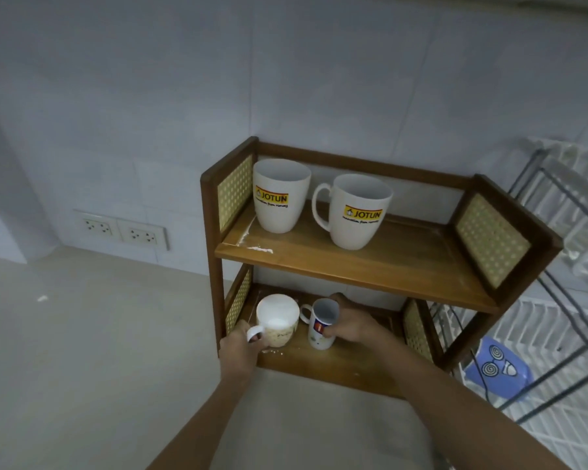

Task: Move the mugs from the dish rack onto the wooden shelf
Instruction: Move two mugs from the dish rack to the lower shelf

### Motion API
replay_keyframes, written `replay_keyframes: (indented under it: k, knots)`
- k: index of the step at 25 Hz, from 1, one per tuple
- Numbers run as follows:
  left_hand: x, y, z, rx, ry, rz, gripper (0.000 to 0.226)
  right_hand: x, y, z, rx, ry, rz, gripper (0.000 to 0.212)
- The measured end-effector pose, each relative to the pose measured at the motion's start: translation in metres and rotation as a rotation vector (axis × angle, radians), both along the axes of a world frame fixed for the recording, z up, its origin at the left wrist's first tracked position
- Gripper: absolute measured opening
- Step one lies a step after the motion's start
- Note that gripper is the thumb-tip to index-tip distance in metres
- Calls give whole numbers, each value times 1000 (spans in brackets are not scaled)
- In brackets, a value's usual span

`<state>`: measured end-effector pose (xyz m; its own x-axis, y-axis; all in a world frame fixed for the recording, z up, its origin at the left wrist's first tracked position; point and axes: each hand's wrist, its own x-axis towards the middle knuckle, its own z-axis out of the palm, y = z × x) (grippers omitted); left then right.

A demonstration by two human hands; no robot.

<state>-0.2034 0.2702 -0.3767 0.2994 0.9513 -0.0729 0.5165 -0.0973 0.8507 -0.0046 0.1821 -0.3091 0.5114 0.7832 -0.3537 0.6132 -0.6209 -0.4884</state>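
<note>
Mugs are what I am setting down: my left hand (240,347) is clenched on the handle of the wide cream mug (278,319), and my right hand (348,322) wraps the side of the narrow white mug (322,323), both on the lower board of the wooden shelf (350,266). I judge this to be the placing step, both bases on or just touching the board, though I cannot tell for sure that the narrow one is fully seated, since it leans slightly toward the cream one. The two stand just beside each other at the left of the lower tier, handles turned left, which keeps the grip side reachable from the front. On the upper tier two Jotun mugs, the left Jotun mug (279,195) and the right Jotun mug (358,212), stand upright and apart, filling the left and middle and leaving the right end bare. Below, the room to the right of my right hand is open as far as the cane side panel (416,329). The upper board overhangs the lower tier closely, so I would draw my hands straight back toward me rather than lift them. The dish rack (557,300) stands touching or just beside the shelf on the right, with a blue plastic item (498,368) in its lower level; I see no further mugs there, but much of it is cut off. The tabletop (99,334) to the left is bare.
</note>
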Motion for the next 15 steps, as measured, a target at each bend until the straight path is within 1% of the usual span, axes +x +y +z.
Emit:
replay_keyframes:
  k: [1, 2, 3, 4, 5, 6, 7, 9, 13, 15]
  knots:
    - [-2, -5, 0, 3, -21, 9, 29, -1, 2, 2, -27, -32, 35, 88]
    - [-1, -10, 0, 33, -50, 9, 38, -2, 4, 3, -46, -84, 74, 89]
    - [1, -14, 1, 100, -48, -20, 55, -3, 5, 5, -54, -145, 111, 86]
    - [4, -16, 2, 202, 2, -92, 73, -5, 7, 6, -53, -196, 136, 82]
    - [9, -16, 5, 312, 119, -171, 87, -5, 9, 9, -48, -225, 147, 78]
    - [15, -14, 10, 384, 251, -220, 96, -4, 11, 12, -50, -236, 152, 76]
    - [21, -11, 15, 396, 353, -233, 101, -4, 12, 14, -59, -242, 162, 75]
    - [30, 0, 22, 372, 464, -230, 101, -3, 11, 16, -81, -246, 186, 76]
    - [43, 21, 31, 400, 655, -355, 94, -2, 9, 16, -66, -244, 195, 76]
    - [48, 33, 36, 408, 721, -387, 92, -2, 11, 15, -68, -262, 196, 77]
